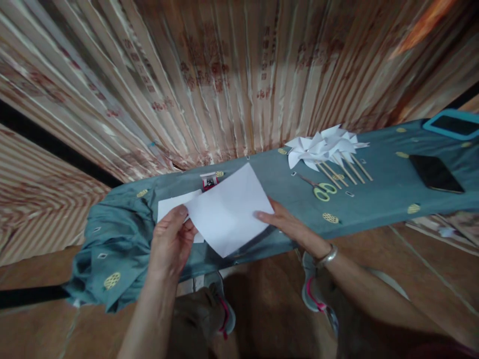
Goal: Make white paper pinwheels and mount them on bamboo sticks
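A plain white sheet of paper [232, 212] is held up between my two hands, turned so a corner points away from me. My left hand [174, 237] pinches its left corner, thumb on top. At the right corner, my right hand [279, 219] grips with the thumb over the paper and the fingers hidden beneath. Under it, partly covered, more white paper [170, 204] lies on the cloth. Just behind the sheet sits a small red-edged box [210, 182] with dark contents I cannot make out.
A green cloth [366, 209] covers the narrow bench. Several white paper pinwheels [325, 144] on sticks lie to the right, with green-handled scissors [322, 191] in front. Farther right are a dark phone [436, 173] and a blue-framed device [454, 123]. A pleated curtain [232, 89] hangs behind.
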The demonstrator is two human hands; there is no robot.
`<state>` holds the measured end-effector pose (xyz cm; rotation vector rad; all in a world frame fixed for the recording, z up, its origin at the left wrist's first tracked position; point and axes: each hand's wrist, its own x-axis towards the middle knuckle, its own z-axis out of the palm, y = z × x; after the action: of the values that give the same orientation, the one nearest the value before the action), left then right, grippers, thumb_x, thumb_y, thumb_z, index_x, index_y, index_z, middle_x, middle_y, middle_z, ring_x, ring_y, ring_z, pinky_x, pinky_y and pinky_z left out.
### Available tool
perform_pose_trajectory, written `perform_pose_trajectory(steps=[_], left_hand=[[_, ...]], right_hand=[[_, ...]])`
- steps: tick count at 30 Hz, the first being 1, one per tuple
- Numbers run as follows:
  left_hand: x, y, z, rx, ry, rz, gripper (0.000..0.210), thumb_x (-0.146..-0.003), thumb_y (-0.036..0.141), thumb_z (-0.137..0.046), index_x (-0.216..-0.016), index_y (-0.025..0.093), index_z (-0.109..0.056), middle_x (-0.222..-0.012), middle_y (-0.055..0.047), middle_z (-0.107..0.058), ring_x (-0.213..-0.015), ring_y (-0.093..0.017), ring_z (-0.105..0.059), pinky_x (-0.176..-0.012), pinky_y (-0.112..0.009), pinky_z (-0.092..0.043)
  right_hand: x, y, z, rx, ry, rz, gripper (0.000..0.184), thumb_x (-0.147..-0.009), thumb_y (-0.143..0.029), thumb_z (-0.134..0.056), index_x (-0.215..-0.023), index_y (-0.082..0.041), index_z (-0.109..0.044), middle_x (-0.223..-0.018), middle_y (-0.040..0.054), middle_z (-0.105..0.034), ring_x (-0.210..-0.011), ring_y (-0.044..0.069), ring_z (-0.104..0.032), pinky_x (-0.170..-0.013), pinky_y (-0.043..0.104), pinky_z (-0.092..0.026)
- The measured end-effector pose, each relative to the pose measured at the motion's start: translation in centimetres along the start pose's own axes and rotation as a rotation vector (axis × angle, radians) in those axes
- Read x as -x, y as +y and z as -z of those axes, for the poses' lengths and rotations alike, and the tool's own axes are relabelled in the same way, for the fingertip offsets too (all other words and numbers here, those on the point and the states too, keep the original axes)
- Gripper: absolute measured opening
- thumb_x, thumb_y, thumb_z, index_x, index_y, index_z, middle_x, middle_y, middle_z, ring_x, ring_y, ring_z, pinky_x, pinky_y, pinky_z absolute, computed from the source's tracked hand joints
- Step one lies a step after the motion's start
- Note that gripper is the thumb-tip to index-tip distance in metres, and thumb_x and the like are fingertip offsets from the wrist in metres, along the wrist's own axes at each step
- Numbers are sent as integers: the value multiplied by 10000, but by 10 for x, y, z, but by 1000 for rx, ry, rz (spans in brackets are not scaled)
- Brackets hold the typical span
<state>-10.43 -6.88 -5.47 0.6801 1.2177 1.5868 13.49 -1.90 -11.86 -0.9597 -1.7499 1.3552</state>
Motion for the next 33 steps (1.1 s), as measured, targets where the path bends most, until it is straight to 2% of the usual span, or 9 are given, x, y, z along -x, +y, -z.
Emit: perform_pose_trajectory(steps=[4, 14, 16, 19, 22, 24, 27, 30, 33], left_hand=[[-2, -29, -25, 33, -76, 120, 320, -557, 340, -832, -750, 153, -658, -643, -7, -700, -643, -183, -690, -626, -303, -561], [-29, -86, -51, -116, -103, 168, 332, -544, 308, -823, -782, 142, -662, -725, -16, -695, -689, -164, -675, -724, -358, -576], [-29, -96, -55, -267, -158, 29, 379, -631, 379, -773, -922, 161, -665, -903, -61, -707, -868, -221, -683, -808, -414, -564], [-16, -106, -65, -659, -290, -385, 441, -773, 393, -673, -1168, 210, -604, -1264, -113, -605, -1211, -274, -540, -1014, -467, -447], [6, -117, -75, -964, -602, -688, 542, -822, 409, -640, -1305, 197, -513, -1367, -145, -536, -1299, -298, -449, -1096, -510, -343], [15, -127, -78, -1100, -734, -772, 653, -804, 445, -661, -1365, 185, -451, -1374, -166, -532, -1295, -327, -452, -1085, -539, -345], [15, -140, -75, -1221, -746, -821, 513, -887, 333, -564, -1357, 158, -458, -1338, -171, -566, -1230, -311, -527, -1025, -498, -431], [6, -145, -67, -1252, -753, -856, 322, -954, 226, -416, -1226, 157, -574, -1193, -136, -666, -1149, -268, -600, -969, -429, -494], [1, -142, -62, -1213, -752, -854, 294, -955, 277, -439, -1169, 171, -612, -1148, -125, -685, -1128, -256, -615, -971, -412, -500]], right_hand=[[4, -3, 18, -439, 39, -255, 515, -639, -494, -799, -998, -138, -706, -900, 58, -743, -727, 154, -659, -701, 279, -527], [22, 14, 87, -394, 287, -426, 374, -530, -400, -857, -769, -147, -721, -626, -18, -702, -498, 98, -568, -489, 213, -410], [24, 20, 95, -373, 326, -414, 363, -522, -392, -857, -750, -150, -713, -617, -17, -703, -489, 101, -569, -481, 213, -412], [24, 28, 96, -357, 378, -385, 367, -514, -387, -856, -756, -158, -702, -617, -15, -706, -507, 116, -589, -494, 223, -443], [24, 34, 86, -328, 400, -356, 386, -527, -387, -845, -806, -173, -685, -672, -5, -720, -585, 157, -640, -548, 259, -510], [27, 33, 77, -279, 399, -354, 420, -552, -377, -838, -887, -187, -672, -776, 7, -738, -661, 185, -671, -568, 282, -546], [33, 26, 71, -214, 291, -401, 467, -621, -397, -822, -1005, -201, -643, -883, 24, -742, -706, 197, -695, -541, 276, -570], [39, 20, 79, -184, 153, -464, 428, -703, -521, -751, -929, -170, -657, -775, 42, -736, -644, 167, -696, -512, 227, -554], [39, 18, 93, -171, 166, -473, 453, -736, -596, -691, -830, -153, -675, -713, 52, -724, -617, 136, -683, -506, 185, -534]])
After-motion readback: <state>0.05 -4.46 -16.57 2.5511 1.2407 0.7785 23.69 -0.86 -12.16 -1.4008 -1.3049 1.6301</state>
